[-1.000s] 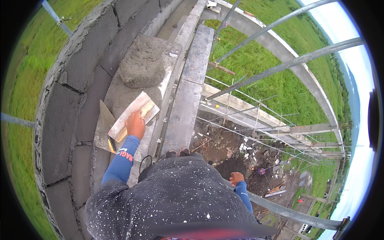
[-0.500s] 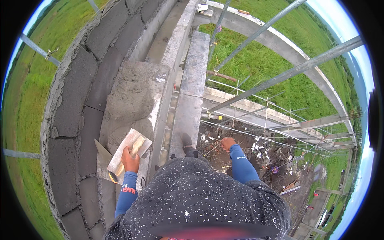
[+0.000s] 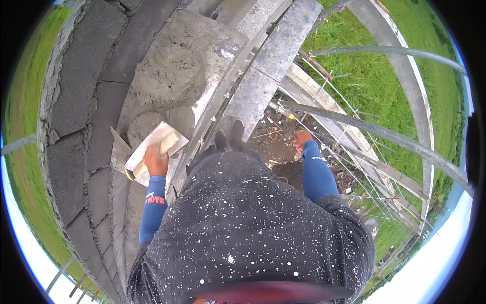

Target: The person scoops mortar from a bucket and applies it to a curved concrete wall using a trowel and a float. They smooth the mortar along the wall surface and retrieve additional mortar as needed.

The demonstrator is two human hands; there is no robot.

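Observation:
My left hand [image 3: 156,159] grips the wooden handle of a rectangular plastering float [image 3: 143,143], which rests on a mortar-smeared board [image 3: 217,48]. A trowel [image 3: 119,147] with a yellow-and-black end lies at its left, partly under the float. A heap of wet grey mortar [image 3: 167,71] sits on the board beyond the float. My right hand [image 3: 302,139] hangs out to the right with curled fingers; what they hold, if anything, is hidden. My shoes [image 3: 235,134] are on a long grey plank [image 3: 276,50] beside the board.
A curved block wall [image 3: 73,91] runs along the left. At the right, scaffold tubes [image 3: 385,129] and a curved concrete beam [image 3: 405,81] cross above grass. Below lies dirt ground with scattered rubble [image 3: 268,142], seen past the plank's edge.
My right hand has risen and moved forward beside the plank. The view has shifted, now showing both shoes on the plank. My left hand stays on the float.

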